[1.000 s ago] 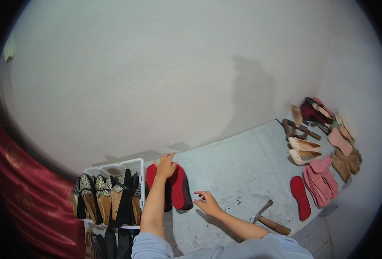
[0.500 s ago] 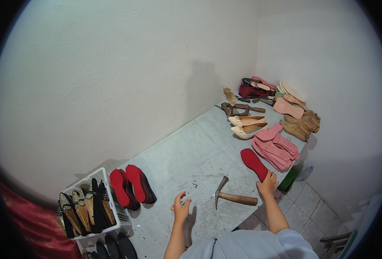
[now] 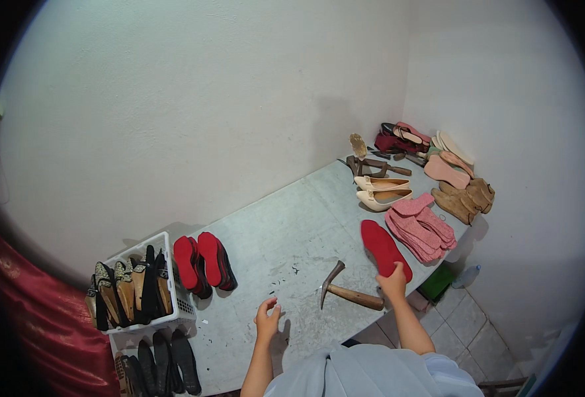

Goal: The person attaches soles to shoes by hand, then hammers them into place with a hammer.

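My right hand (image 3: 391,284) grips a red shoe sole (image 3: 381,245) by its near end, at the table's right edge. The sole's broad red face shows; the underside is hidden. A hammer (image 3: 352,295) with a wooden handle and dark metal head lies just left of that hand. My left hand (image 3: 266,320) is held over the near part of the table. Its fingers are bent and apart from the thumb, with nothing between them. Two stacks of red-topped, dark-edged soles (image 3: 200,263) stand farther left.
A white plastic basket (image 3: 186,311) holds several shoes with patterned uppers; black soles (image 3: 167,360) lie before it. On the right are pink soles (image 3: 419,226), cream pumps (image 3: 383,192), brown boots (image 3: 463,200) and an iron shoe stand (image 3: 372,165). Scraps (image 3: 296,270) dot the table (image 3: 266,241).
My right hand has turned the red sole so more of its face shows. My left hand stays empty. The whole view has shifted slightly.
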Motion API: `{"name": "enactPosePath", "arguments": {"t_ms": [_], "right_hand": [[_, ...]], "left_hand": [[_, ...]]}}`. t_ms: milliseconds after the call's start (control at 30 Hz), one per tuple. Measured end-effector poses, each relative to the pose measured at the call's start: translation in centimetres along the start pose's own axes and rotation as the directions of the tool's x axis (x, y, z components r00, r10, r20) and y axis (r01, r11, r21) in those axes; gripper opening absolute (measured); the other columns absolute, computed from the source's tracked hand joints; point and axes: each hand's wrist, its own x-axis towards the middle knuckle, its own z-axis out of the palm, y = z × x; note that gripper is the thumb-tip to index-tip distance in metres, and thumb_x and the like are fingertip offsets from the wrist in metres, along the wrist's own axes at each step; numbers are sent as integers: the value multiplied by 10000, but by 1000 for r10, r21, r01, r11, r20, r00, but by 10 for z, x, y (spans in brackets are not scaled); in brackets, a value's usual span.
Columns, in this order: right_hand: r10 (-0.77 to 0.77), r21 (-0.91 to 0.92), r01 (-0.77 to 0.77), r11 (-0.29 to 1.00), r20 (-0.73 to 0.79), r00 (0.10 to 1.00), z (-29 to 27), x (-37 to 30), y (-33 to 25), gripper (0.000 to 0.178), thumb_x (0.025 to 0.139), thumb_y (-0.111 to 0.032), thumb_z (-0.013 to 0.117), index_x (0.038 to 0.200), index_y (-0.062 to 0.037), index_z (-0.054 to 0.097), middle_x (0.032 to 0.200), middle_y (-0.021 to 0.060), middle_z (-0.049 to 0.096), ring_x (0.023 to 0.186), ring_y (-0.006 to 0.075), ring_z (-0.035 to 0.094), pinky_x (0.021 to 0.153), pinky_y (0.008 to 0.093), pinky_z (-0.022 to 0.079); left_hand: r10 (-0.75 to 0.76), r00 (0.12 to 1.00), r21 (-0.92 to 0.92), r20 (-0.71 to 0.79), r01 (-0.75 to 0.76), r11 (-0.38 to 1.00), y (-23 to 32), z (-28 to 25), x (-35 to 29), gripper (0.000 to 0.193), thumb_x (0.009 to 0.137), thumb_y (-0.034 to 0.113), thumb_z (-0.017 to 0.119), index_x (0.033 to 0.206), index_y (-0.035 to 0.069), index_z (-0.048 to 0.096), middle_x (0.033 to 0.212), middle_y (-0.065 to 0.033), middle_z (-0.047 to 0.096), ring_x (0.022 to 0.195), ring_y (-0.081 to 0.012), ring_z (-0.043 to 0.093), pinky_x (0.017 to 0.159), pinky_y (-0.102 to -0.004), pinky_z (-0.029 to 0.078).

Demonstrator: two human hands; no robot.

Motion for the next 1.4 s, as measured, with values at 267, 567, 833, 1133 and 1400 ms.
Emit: {"name": "enactPosePath", "arguments": {"t_ms": [267, 567, 833, 1133, 1400], "right_hand": [[-403, 279, 295, 914, 552, 730, 13, -68, -71, 704, 621, -340, 826, 1162, -34, 494, 1029, 164, 621, 942, 283, 629, 817, 362, 490], [-514, 412, 373, 832, 824, 237, 39, -101, -115, 695, 631, -391, 828, 1150, -40, 526, 916, 150, 652, 838, 227, 651, 741, 325, 508], [-655, 616, 293, 731, 754, 50, 87, -160, -132, 815, 633, -285, 834, 1269, -10, 404, 992, 167, 618, 864, 235, 635, 752, 323, 503], [-558, 480, 308, 821, 789, 257, 131, -220, -138, 729, 636, -152, 732, 1275, -4, 412, 970, 174, 612, 887, 268, 617, 790, 353, 486], [-472, 420, 217, 881, 762, 443, 155, -274, -147, 720, 642, -144, 725, 1276, -12, 410, 922, 140, 605, 822, 223, 612, 743, 332, 489]], "left_hand": [[-213, 963, -790, 165, 258, 557, 65, -5, -10, 457, 911, 288, 587, 1305, 111, 437, 1114, -79, 620, 981, -194, 619, 818, -411, 507], [-336, 930, -766, -150, 106, 634, 70, -34, -58, 259, 884, 219, 637, 1084, 69, 570, 922, -35, 661, 754, -107, 649, 581, -215, 512], [-442, 859, -727, -258, 128, 674, 56, -51, -105, 310, 869, 227, 662, 1112, 51, 581, 978, -38, 656, 780, -90, 632, 594, -207, 493], [-297, 829, -405, -474, 94, 910, -20, -139, -116, 407, 867, 293, 638, 1162, 27, 547, 1108, -135, 598, 1067, -222, 550, 902, -336, 436], [-182, 792, 453, -583, 503, 736, -100, -254, -134, 572, 771, 270, 703, 1247, 26, 500, 1323, -182, 411, 1229, -371, 371, 986, -453, 357]]}}
